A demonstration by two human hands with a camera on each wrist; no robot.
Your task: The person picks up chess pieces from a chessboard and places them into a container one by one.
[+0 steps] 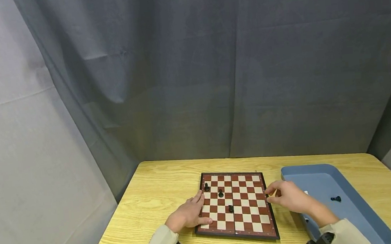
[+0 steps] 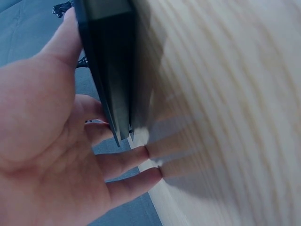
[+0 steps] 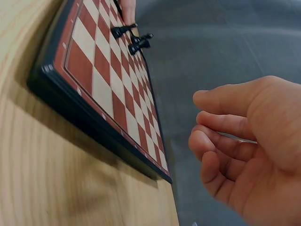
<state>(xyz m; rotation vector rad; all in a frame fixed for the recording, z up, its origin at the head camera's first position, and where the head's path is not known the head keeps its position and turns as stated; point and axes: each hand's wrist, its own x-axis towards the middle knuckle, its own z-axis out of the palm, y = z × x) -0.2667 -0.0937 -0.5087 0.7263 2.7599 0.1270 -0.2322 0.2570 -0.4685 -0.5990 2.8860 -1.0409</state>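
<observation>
A red-and-white chessboard (image 1: pixel 246 217) with a dark rim lies on the table. Three black chess pieces stand on its left half: one (image 1: pixel 207 187) near the far left corner, another (image 1: pixel 221 193) a bit inward, and a third (image 1: pixel 231 209) by the centre fold. My left hand (image 1: pixel 189 213) rests on the board's left edge, thumb and some fingertips over the rim; in the left wrist view the other fingers reach down to the wood. By the right edge hovers my right hand (image 1: pixel 289 197), fingers loosely bent. Nothing shows between its thumb (image 3: pixel 225 99) and fingers.
Right of the board is a blue tray (image 1: pixel 354 211), partly behind my right forearm. It holds a black chess piece (image 1: pixel 335 199) lying on its side and a white piece (image 1: pixel 306 192) half hidden by the hand. A grey curtain (image 1: pixel 191 79) hangs behind the wooden table (image 1: pixel 159 188).
</observation>
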